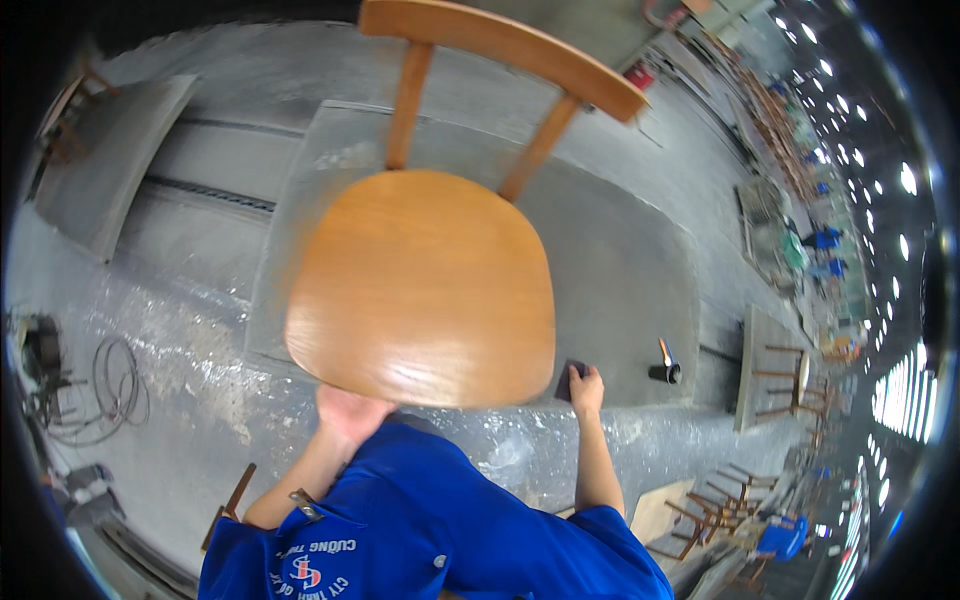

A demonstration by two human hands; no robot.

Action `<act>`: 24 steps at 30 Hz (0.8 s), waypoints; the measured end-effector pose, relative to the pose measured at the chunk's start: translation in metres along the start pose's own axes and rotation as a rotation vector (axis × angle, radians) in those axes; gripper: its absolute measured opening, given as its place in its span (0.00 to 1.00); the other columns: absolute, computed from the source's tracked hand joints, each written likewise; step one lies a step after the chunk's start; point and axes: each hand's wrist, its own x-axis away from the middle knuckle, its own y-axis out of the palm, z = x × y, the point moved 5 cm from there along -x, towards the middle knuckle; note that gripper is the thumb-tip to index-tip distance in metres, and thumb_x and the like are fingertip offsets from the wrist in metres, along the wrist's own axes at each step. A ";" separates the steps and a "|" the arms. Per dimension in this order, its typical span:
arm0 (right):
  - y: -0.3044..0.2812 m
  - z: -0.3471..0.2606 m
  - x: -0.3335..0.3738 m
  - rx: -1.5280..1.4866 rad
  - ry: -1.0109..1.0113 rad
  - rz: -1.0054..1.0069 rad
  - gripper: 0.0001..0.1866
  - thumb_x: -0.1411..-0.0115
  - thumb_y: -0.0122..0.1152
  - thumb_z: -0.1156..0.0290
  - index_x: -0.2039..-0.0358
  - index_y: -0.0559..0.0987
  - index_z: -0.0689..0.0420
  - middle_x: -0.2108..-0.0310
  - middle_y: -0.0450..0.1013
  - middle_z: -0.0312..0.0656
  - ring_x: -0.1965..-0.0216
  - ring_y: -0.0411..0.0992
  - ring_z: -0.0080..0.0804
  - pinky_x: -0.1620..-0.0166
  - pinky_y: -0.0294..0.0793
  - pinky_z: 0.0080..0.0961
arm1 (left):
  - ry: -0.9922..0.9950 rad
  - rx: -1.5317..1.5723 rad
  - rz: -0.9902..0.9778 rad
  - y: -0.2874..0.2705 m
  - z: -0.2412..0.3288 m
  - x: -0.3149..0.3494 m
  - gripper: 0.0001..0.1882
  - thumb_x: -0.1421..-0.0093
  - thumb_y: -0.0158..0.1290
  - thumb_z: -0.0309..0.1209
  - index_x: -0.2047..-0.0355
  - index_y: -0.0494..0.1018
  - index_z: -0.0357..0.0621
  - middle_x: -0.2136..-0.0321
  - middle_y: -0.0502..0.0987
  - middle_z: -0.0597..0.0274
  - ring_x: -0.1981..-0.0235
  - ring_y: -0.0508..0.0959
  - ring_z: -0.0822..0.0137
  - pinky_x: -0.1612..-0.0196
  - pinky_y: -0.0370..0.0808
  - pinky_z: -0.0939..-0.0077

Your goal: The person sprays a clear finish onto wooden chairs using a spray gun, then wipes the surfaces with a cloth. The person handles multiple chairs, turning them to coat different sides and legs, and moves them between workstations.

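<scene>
A wooden chair (430, 290) fills the middle of the view, its rounded seat toward me and its curved backrest (505, 45) at the far side. The seat's left edge is slightly blurred. My left hand (350, 412) is at the near left edge of the seat; its fingers go out of sight beneath it, closed on the chair as far as I can see. To the right of the seat, my right hand (587, 390) is closed on a dark flat pad (570, 380) at the near edge of the grey worktable (630, 290).
A black cup (664, 373) with an orange-and-white tool stands on the table's right part. Another table (115, 170) is at the left, and cable coils (120, 385) lie on the floor. Several chairs (705, 510) stand at lower right; people in blue (825, 240) are far off.
</scene>
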 end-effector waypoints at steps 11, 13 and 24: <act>0.107 0.119 0.089 0.126 -0.061 -0.264 0.23 0.52 0.61 0.70 0.56 0.79 0.70 0.58 0.79 0.63 0.51 0.77 0.59 0.46 0.74 0.43 | -0.011 -0.234 -0.160 -0.032 0.002 -0.080 0.35 0.32 0.35 0.52 0.31 0.58 0.44 0.31 0.61 0.50 0.30 0.59 0.45 0.32 0.58 0.39; 0.140 0.115 0.111 0.247 -0.008 -0.322 0.22 0.52 0.61 0.70 0.56 0.79 0.70 0.58 0.79 0.62 0.52 0.77 0.57 0.47 0.75 0.42 | -0.108 -0.508 -0.137 -0.038 0.020 -0.100 0.35 0.34 0.37 0.51 0.32 0.60 0.44 0.32 0.63 0.50 0.32 0.63 0.46 0.33 0.61 0.43; 0.210 0.004 0.255 0.247 -0.073 -0.463 0.22 0.52 0.61 0.74 0.55 0.78 0.69 0.62 0.79 0.57 0.57 0.79 0.49 0.53 0.77 0.40 | 0.453 -2.356 0.638 -0.440 0.293 0.106 0.22 0.34 0.48 0.44 0.51 0.81 0.43 0.49 0.80 0.46 0.46 0.78 0.44 0.44 0.74 0.50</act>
